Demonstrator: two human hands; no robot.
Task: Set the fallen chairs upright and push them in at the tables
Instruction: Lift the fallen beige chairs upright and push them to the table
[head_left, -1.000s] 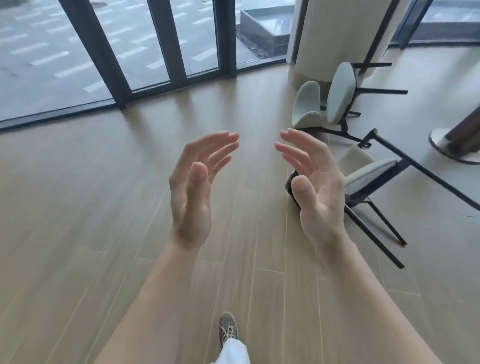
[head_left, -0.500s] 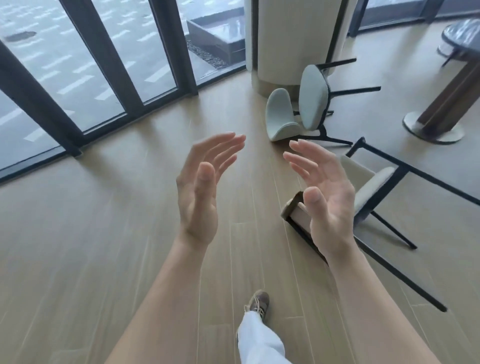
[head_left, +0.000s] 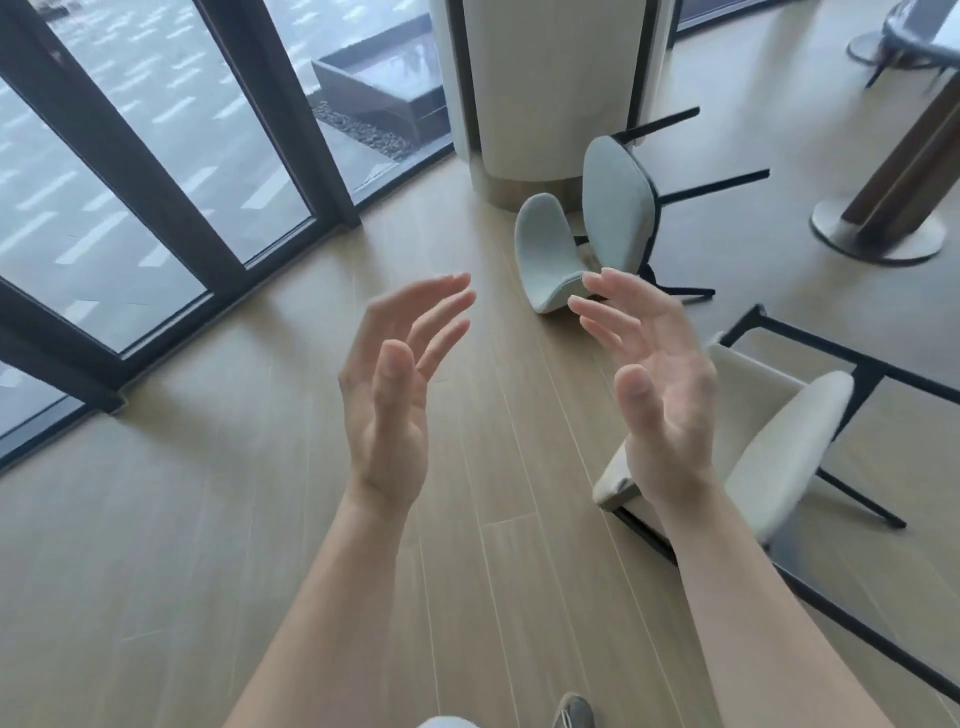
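Two chairs lie on the wooden floor. A cream chair (head_left: 789, 447) with a black frame lies on its side at the right, just behind my right hand (head_left: 660, 384). Farther off, a grey-green chair (head_left: 613, 218) is tipped over by the round column, its black legs pointing right. My left hand (head_left: 395, 384) is raised in front of me with the palm facing right. Both hands are empty with relaxed, spread fingers, and neither touches a chair.
A wide cream column (head_left: 550, 88) stands behind the grey-green chair. A table pedestal with a round metal base (head_left: 878, 234) is at the right. Glass doors with dark frames (head_left: 135, 171) line the left. My shoe (head_left: 574, 712) shows at the bottom edge.
The view has moved closer and swung left toward the chairs, which now sit lower and nearer. My hands stay raised and empty in the same pose.
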